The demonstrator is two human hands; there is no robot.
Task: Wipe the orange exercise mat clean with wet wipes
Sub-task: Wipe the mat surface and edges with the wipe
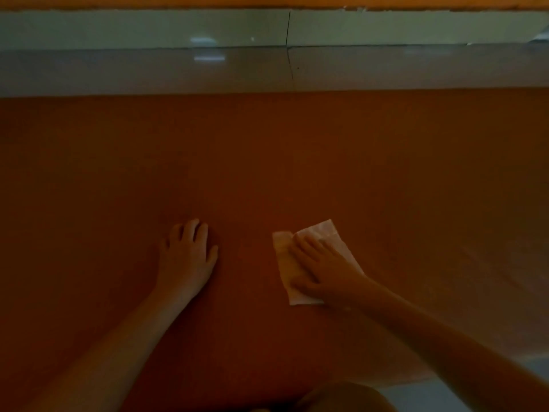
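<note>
Orange mat (267, 159) fills most of the view, lying flat on a glossy pale tiled floor (148, 72) that shows as a strip along the far side and again at the near right corner. Light is dim.

- White wet wipe (325, 230) lies spread, partly folded, on the mat just right of centre, in the near half.
- Right hand (323, 272) presses down on the wipe, fingers straight and close together, thumb along its near edge. It pushes the wipe flat and does not pinch it.
- Left hand (187, 257) rests flat on the bare mat to the left of the wipe and apart from it. Its fingers are slightly spread and hold nothing, so it likely serves as a brace.
- No pack of wipes is in view.

Progress, as a judgement: wiping is under way, with wipe and mat in contact. No damp streaks, sheen or dirt marks can be made out in this light, so cleaned and uncleaned areas cannot be told apart. The far half and both side stretches may yet need passes.
</note>
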